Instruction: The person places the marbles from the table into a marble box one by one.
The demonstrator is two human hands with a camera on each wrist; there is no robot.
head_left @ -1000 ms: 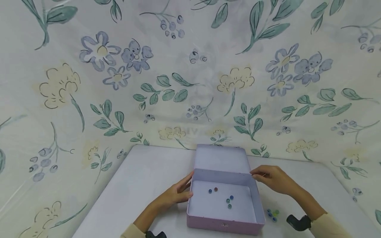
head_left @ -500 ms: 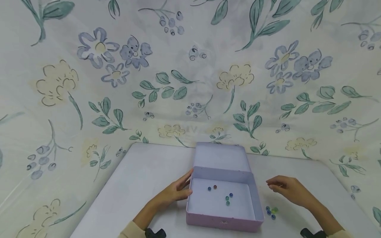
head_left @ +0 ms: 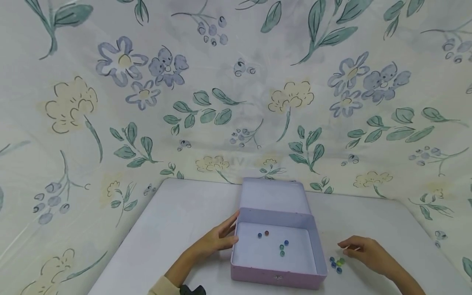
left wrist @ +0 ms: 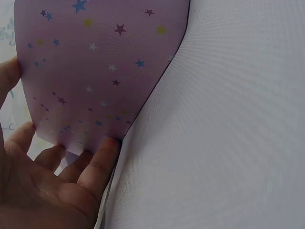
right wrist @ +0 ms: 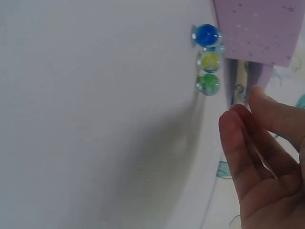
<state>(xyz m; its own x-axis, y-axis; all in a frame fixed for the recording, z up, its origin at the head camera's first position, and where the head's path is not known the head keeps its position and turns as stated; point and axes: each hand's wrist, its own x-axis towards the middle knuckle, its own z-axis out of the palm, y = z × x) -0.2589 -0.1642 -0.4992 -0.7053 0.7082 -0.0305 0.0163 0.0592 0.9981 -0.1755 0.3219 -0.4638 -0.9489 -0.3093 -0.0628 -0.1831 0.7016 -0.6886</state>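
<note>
The left hand (head_left: 217,241) touches the open box (head_left: 258,273) with its grip spread, released; 5 marbles (head_left: 282,247) lie inside. The right hand (head_left: 368,253), grip also released, is near other marbles (head_left: 339,270) on the bench (head_left: 184,209).

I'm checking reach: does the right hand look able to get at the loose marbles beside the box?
Likely yes: the right hand hovers close to the marbles, apparently holding nothing, and the box stands beside them, not between.
</note>
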